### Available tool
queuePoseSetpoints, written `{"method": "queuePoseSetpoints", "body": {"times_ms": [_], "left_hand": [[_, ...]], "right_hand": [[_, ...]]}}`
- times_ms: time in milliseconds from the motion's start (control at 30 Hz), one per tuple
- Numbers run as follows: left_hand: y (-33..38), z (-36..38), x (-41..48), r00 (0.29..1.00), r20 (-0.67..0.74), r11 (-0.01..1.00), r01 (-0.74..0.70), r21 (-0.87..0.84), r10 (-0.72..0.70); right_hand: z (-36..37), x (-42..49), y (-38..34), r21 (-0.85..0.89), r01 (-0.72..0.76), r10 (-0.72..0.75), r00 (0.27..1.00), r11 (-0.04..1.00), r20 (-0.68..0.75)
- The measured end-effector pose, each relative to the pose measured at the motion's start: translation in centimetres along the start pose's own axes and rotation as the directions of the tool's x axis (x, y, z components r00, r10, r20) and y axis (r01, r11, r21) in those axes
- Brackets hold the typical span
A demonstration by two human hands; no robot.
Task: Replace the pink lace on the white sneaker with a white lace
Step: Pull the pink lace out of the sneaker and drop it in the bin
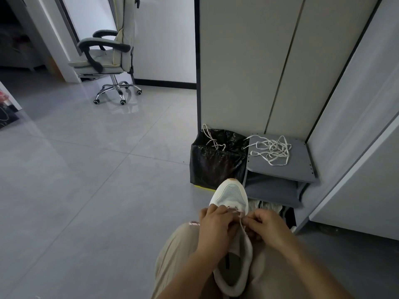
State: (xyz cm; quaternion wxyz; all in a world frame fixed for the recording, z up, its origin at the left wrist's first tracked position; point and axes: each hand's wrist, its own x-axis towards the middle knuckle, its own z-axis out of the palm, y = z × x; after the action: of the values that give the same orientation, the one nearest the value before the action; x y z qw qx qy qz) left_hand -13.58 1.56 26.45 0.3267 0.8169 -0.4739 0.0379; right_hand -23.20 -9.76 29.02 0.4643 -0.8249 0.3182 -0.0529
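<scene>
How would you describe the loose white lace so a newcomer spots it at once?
Start at the tall pale cabinet on the right; at its foot stands a low grey shelf beside a black bin bag. The white lace lies in a loose tangle on the shelf's top. Unlike the few pale strands draped over the bag, it is a full pile lying on grey.

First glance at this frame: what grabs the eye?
A white sneaker rests on the person's lap, toe pointing away, with the left hand gripping it and the right hand pinching its lace. Just beyond, a tangle of white laces lies on a grey shelf beside a black bin bag.
</scene>
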Motion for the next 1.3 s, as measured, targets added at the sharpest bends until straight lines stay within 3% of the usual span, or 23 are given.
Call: {"method": "queuePoseSetpoints", "body": {"times_ms": [133,300,467,600,667,733,800,867,900,933,1000,1033,1100,1133,1200,1233,1300], "left_hand": [[-0.6,-1.0,0.2,1.000,0.021,1.000,-0.013,0.008,0.013],[-1.9,-1.8,-1.0,1.000,-0.027,1.000,-0.012,-0.023,0.011],[-1.4,-1.6,-0.1,0.971,-0.006,0.958,-0.234,0.166,0.238],[-1.1,-2.2,-0.2,0.988,0.072,0.952,-0.150,0.268,0.135],[-1.4,-3.7,0.7,0.990,0.127,0.906,-0.103,0.410,0.055],[-3.4,-5.7,1.6,0.996,0.004,0.893,0.076,0.443,-0.087],[-5.7,-7.9,2.4,0.960,-0.134,0.900,0.277,0.336,-0.245],[-5.6,-8.5,2.4,0.928,-0.220,0.898,0.352,0.262,-0.300],[-5.0,-8.3,2.0,0.940,-0.229,0.921,0.306,0.243,-0.252],[-4.2,-7.6,1.5,0.952,-0.222,0.949,0.252,0.188,-0.209],[-1.7,-5.8,0.0,0.969,0.008,0.969,0.247,0.018,-0.247],[-0.8,-4.8,-0.9,0.963,0.110,0.970,0.243,0.028,-0.244],[0.5,-3.6,-2.1,0.963,0.186,0.972,0.166,0.168,-0.196],[0.9,-4.0,-2.1,0.958,0.204,0.969,0.164,0.183,-0.201],[0.8,-4.2,-2.1,0.959,0.169,0.972,0.211,0.098,-0.226],[0.4,-4.2,-2.1,0.956,0.157,0.969,0.243,0.052,-0.249],[-0.7,-4.0,-2.5,0.948,0.107,0.953,0.301,-0.010,-0.299]], "right_hand": [[1.1,-0.6,0.4,-0.082,0.045,-0.051,0.996,0.996,-0.076],[0.6,-1.4,0.8,0.068,0.111,-0.097,0.978,0.991,-0.186],[1.1,-1.2,-0.7,0.068,0.078,-0.073,0.994,0.995,-0.079],[1.3,-1.2,-1.3,-0.110,0.008,-0.007,1.000,0.994,0.011],[1.0,-1.2,-1.1,-0.227,-0.017,0.009,0.999,0.974,-0.038],[0.8,-1.4,-0.7,-0.282,-0.041,0.012,0.994,0.958,-0.105],[1.0,-1.4,-0.7,-0.246,0.002,-0.036,0.990,0.969,-0.133],[1.5,-1.5,-1.2,-0.301,0.117,-0.170,0.973,0.947,-0.159],[1.7,-1.2,-1.4,-0.388,0.198,-0.280,0.945,0.900,-0.167],[1.9,-0.7,-1.5,-0.487,0.274,-0.393,0.906,0.829,-0.159],[2.0,0.2,-1.8,-0.609,0.362,-0.519,0.849,0.706,-0.098],[2.0,0.7,-2.1,-0.639,0.366,-0.525,0.849,0.676,-0.069],[1.9,1.6,-2.3,-0.693,0.406,-0.541,0.841,0.595,0.028],[1.8,1.8,-2.3,-0.676,0.431,-0.519,0.851,0.598,0.083],[1.0,2.0,-1.7,-0.521,0.429,-0.427,0.894,0.738,0.133],[0.6,1.8,-1.2,-0.399,0.381,-0.373,0.922,0.834,0.103],[-0.2,0.8,0.3,-0.177,0.285,-0.308,0.944,0.942,-0.118]]}}
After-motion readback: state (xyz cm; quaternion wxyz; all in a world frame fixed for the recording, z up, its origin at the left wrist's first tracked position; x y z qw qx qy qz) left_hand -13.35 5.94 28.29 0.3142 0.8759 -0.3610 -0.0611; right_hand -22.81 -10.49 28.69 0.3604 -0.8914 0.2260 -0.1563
